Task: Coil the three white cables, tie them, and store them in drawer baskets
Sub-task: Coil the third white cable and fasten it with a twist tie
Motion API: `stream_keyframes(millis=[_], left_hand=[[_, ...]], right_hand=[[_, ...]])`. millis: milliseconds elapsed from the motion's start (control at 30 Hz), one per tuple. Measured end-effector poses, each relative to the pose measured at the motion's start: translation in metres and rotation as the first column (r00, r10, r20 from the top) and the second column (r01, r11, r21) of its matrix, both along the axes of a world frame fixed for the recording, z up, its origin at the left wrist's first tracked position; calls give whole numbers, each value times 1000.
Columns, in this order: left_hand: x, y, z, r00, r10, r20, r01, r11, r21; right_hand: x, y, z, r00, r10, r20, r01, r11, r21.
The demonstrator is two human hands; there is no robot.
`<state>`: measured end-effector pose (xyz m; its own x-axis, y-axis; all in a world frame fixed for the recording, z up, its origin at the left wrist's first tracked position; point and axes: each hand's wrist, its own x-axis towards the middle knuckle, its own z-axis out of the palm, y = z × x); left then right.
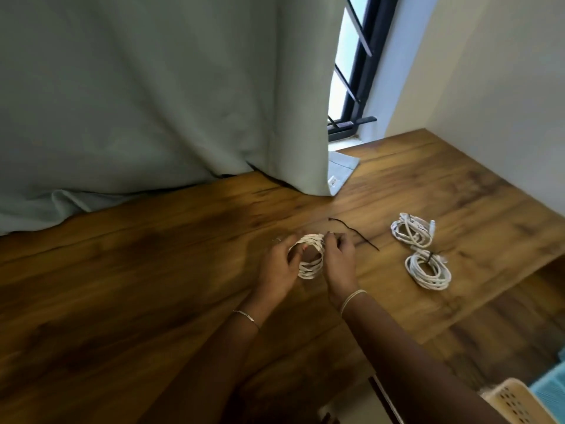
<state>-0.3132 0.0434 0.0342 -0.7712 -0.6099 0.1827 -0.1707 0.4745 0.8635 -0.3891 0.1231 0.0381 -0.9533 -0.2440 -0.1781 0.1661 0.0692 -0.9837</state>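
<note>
back: pale grey-green fabric curtain (146,96) hanging to the surface, hem folded onto it | window: black metal-barred window (354,65) right of curtain, daylight coming through | wall: plain cream painted wall (495,87) at right | table: dark-grained brown wooden table (122,286), lit from window side | lower right: beige perforated plastic basket (516,402), partly visible
</note>
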Motion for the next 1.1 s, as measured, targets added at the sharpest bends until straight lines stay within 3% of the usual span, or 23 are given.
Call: stream_keyframes(millis=[133, 267, 367, 500, 567, 700, 800, 900, 1033, 1100], left_hand=[[-29, 9, -5, 999, -20, 26, 17, 993, 116], [-45, 6, -13, 999, 4, 52, -16, 973, 229], [-50, 4, -19, 996, 4, 86, -28, 960, 280], [-54, 3, -24, 992, -9, 126, -30, 953, 302], [-55, 0, -26, 991, -2, 134, -41, 948, 315], [-53, -2, -28, 984, -50, 172, -14, 934, 357], [-52, -2, -27, 985, -68, 158, 4, 927, 375], [-52, -7, -30, 989, -56, 138, -5, 914, 407], [-51, -13, -33, 992, -31, 124, -24, 908, 418], [-50, -15, -33, 994, -9, 107, -39, 900, 434]], right_hand=[[-39, 20, -12, 1000, 4, -11, -3, 998, 65], [-88, 37, -19, 971, 22, -239, 55, 949, 310], [-123, 43, -29, 898, 196, -393, 75, 814, 576], [-139, 39, -36, 774, 507, -379, 44, 554, 832], [-141, 36, -36, 701, 593, -395, 103, 464, 880], [-140, 31, -37, 607, 665, -435, 187, 412, 892], [-141, 31, -38, 593, 666, -452, 178, 439, 881], [-141, 31, -35, 692, 543, -475, 98, 581, 808], [-129, 28, -15, 875, 192, -443, 52, 875, 482], [-116, 27, 0, 917, 53, -395, 66, 957, 283]])
